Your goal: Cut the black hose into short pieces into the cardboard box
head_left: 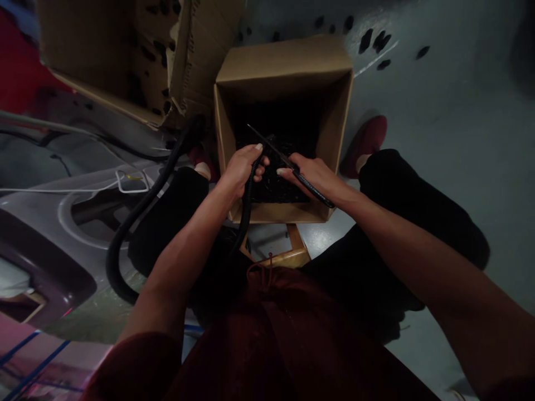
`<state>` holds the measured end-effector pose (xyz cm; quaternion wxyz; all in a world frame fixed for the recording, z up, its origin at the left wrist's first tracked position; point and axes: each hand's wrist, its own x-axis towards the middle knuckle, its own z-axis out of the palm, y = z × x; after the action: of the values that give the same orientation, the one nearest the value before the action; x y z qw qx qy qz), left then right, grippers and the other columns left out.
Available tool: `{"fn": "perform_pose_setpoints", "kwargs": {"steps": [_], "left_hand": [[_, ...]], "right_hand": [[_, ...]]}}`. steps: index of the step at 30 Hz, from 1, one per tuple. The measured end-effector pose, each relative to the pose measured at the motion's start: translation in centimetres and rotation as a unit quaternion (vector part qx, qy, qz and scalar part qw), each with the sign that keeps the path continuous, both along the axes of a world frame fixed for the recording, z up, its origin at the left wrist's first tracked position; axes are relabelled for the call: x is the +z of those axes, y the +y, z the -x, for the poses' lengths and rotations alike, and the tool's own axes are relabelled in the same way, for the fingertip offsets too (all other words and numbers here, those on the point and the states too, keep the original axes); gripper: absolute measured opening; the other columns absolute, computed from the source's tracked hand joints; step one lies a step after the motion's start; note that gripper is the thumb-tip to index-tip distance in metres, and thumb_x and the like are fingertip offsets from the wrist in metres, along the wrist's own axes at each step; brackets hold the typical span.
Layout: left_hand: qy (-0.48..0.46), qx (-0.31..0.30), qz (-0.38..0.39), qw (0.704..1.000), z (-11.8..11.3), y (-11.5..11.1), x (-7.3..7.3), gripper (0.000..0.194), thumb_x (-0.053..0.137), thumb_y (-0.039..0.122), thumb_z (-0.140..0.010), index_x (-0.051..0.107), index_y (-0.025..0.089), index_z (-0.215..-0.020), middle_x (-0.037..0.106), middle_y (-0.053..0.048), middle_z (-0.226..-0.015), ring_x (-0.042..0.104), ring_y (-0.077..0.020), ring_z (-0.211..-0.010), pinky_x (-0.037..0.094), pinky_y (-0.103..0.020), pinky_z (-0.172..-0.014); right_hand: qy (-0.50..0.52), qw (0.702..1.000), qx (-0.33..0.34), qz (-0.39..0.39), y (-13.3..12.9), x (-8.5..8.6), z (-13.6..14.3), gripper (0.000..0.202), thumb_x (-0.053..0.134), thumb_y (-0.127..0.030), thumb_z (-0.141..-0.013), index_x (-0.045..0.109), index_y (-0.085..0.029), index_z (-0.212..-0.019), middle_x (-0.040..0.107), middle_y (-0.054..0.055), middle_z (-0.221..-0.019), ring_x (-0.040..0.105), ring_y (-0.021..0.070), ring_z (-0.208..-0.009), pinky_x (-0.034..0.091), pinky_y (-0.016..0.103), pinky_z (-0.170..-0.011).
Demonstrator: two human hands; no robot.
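Over the open cardboard box (284,60), my left hand (246,167) is closed around a black ribbed hose (249,195), thumb on top near its upper end. The hose runs down past the box's near wall toward my lap. My right hand (313,175) grips a knife (309,186) by its black handle, with the long thin blade pointing up and left. That blade crosses just beside the hose's end; whether they touch, I cannot tell. Small black pieces (288,192) lie inside the box, most of them lost in shadow.
A larger cardboard box (83,50) with black pieces in it stands at the upper left. Black scraps (378,42) are scattered on the floor. To the left are a grey and purple plastic machine (45,206) and a thick black hose (115,250). A wooden stool (292,258) shows below the box.
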<state>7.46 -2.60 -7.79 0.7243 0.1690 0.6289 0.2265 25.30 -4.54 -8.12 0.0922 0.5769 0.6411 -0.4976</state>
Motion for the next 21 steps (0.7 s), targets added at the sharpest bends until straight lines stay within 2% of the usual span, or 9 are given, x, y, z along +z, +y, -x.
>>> {"fn": "perform_pose_setpoints", "kwargs": {"steps": [11,17,21], "left_hand": [[0.021,0.000,0.029,0.999,-0.3,-0.7,-1.1,0.020,0.043,0.020,-0.098,0.046,0.017,-0.078,0.053,0.005,-0.060,0.039,-0.0019,-0.039,0.026,-0.013,-0.036],[0.004,0.017,0.030,0.999,-0.5,-0.3,-0.2,0.019,0.055,0.029,-0.094,0.050,0.016,-0.081,0.053,0.005,-0.061,0.040,-0.0011,-0.040,0.028,-0.013,-0.038],[-0.013,0.038,0.014,0.999,-0.6,0.5,0.8,0.017,0.061,0.029,-0.090,0.052,0.016,-0.081,0.054,0.005,-0.062,0.041,-0.0015,-0.041,0.029,-0.013,-0.038]], "right_hand": [[-0.025,0.999,0.039,-0.003,-0.8,-1.7,0.2,0.052,0.034,-0.062,-0.096,0.060,-0.018,-0.104,0.070,0.014,-0.091,0.068,0.0295,-0.084,0.044,0.033,-0.068],[-0.056,0.998,0.028,0.017,-0.1,-1.4,-0.2,0.054,0.033,-0.065,-0.095,0.059,-0.018,-0.104,0.070,0.015,-0.093,0.068,0.0305,-0.087,0.046,0.034,-0.070],[0.000,0.999,-0.020,0.037,0.4,-1.3,-0.6,0.046,0.037,-0.061,-0.096,0.055,-0.020,-0.105,0.070,0.011,-0.088,0.066,0.0251,-0.076,0.046,0.032,-0.067]]}}
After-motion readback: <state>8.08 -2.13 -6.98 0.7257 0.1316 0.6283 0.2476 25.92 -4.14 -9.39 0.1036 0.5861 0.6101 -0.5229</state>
